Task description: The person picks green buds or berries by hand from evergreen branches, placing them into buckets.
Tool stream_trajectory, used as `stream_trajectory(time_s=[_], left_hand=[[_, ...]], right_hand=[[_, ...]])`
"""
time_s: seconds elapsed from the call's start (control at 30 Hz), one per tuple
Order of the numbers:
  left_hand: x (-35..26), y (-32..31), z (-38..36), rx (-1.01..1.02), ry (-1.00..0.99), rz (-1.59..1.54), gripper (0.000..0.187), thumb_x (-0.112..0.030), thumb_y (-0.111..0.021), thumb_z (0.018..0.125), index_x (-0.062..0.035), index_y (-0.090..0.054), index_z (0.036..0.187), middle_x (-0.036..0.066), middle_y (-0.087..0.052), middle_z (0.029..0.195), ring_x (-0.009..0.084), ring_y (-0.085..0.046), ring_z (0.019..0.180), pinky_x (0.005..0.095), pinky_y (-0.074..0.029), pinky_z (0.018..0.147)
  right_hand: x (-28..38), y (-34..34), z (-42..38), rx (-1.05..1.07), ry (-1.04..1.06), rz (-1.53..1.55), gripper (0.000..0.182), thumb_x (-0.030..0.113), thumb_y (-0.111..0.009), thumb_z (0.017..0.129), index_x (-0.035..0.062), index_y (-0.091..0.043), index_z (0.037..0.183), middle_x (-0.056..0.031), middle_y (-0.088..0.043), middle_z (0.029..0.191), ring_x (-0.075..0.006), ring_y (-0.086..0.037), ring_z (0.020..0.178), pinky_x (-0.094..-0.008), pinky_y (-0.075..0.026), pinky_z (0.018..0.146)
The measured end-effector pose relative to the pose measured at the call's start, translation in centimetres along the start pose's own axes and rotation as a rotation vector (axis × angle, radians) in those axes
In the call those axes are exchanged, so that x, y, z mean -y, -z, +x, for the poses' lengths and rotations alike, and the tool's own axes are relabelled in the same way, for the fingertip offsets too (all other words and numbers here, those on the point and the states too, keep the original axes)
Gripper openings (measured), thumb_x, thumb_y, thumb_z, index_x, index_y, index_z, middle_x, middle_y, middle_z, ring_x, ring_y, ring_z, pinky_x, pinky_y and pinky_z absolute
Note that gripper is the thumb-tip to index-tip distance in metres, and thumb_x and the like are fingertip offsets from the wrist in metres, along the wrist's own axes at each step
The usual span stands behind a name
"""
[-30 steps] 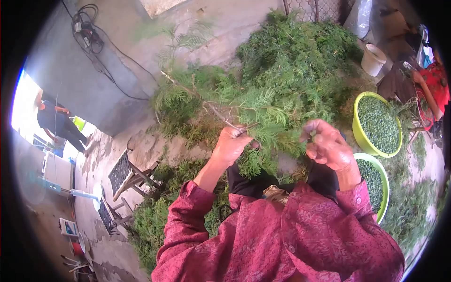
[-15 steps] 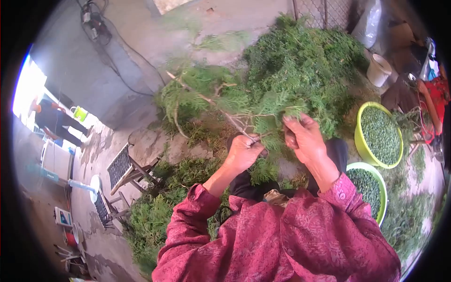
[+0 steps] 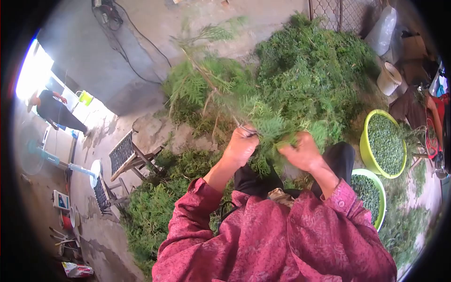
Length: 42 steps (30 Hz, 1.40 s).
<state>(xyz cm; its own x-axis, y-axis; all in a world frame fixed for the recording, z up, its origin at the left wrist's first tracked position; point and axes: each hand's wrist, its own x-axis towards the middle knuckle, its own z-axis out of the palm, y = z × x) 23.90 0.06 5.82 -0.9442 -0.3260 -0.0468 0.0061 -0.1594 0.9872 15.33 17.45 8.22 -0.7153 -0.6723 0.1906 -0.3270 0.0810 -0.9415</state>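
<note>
Both are closed: my left hand [image 3: 241,148] clasps a woody conifer branch [image 3: 206,76], my right hand [image 3: 303,153] its feathery sprigs [image 3: 268,125]. Right of the branch rises a bushy green heap [image 3: 317,70].

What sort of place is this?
Probably a makeshift plant-handling workspace: a big heap of feathery green branches, a round yellow-green tub of small green pieces, and a dark-seated wooden stool.

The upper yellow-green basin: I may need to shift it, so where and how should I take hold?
Probably grip the basin by its rim, coming from the picture's left: its outer wall shows bare there, while foliage crowds the right. Filled with green pieces, it likely wants a two-handed hold.
</note>
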Motion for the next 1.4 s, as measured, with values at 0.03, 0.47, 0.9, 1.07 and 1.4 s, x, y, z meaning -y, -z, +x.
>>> stream_trajectory(time_s=[0.03,0.47,0.9,1.07,1.4], left_hand=[[0.0,0.2,-0.3,0.02,0.004,0.026,0.025,0.003,-0.05,0.074,-0.0065,-0.063,0.093,0.003,-0.061,0.077,0.0117,-0.056,0.068,0.0254,-0.045,0.061],[4.7,4.2,0.9,-0.283,0.025,-0.219,0.019,-0.012,-0.043,0.079,-0.0045,-0.06,0.082,0.002,-0.054,0.065,0.0116,-0.049,0.059,0.0273,-0.041,0.052],[-0.9,9.8,-4.7,-0.695,0.058,-0.415,0.033,-0.01,-0.05,0.083,-0.0003,-0.042,0.113,0.011,-0.06,0.083,0.0239,-0.061,0.065,0.0271,-0.047,0.043],[-1.7,10.5,-7.2,-0.561,-0.062,-0.376,0.027,-0.023,-0.048,0.085,-0.0034,-0.053,0.103,0.012,-0.062,0.089,0.0201,-0.062,0.069,0.025,-0.046,0.042],[5.0,23.2,-11.6,-0.828,0.215,-0.121,0.012,-0.008,-0.051,0.077,0.0015,-0.052,0.084,0.015,-0.058,0.07,0.0291,-0.06,0.059,0.0375,-0.051,0.052]], right_hand=[[-0.1,-0.4,-0.2,0.022,0.109,-0.227,0.022,0.017,-0.058,0.074,0.0003,-0.056,0.06,-0.0002,-0.051,0.054,-0.003,-0.045,0.052,-0.0233,-0.036,0.044],[0.6,3.4,-5.3,0.2,0.058,0.806,0.043,0.027,-0.055,0.081,0.0001,-0.041,0.111,-0.012,-0.051,0.091,-0.0156,-0.049,0.071,-0.0283,-0.044,0.056],[-0.1,13.5,-6.5,-0.687,-0.053,0.578,0.019,0.021,-0.056,0.08,0.0017,-0.054,0.082,-0.0009,-0.046,0.062,-0.0023,-0.031,0.043,-0.0166,-0.022,0.036],[-10.7,24.3,-15.6,-0.662,-0.346,-0.628,0.017,0.02,-0.052,0.08,0.0051,-0.058,0.087,-0.0039,-0.052,0.069,-0.0125,-0.044,0.055,-0.0256,-0.034,0.048],[-13.2,24.2,-19.7,-0.256,-0.74,-1.064,0.041,0.025,-0.057,0.072,0.002,-0.057,0.106,-0.0231,-0.057,0.102,-0.0346,-0.056,0.094,-0.037,-0.042,0.083]])
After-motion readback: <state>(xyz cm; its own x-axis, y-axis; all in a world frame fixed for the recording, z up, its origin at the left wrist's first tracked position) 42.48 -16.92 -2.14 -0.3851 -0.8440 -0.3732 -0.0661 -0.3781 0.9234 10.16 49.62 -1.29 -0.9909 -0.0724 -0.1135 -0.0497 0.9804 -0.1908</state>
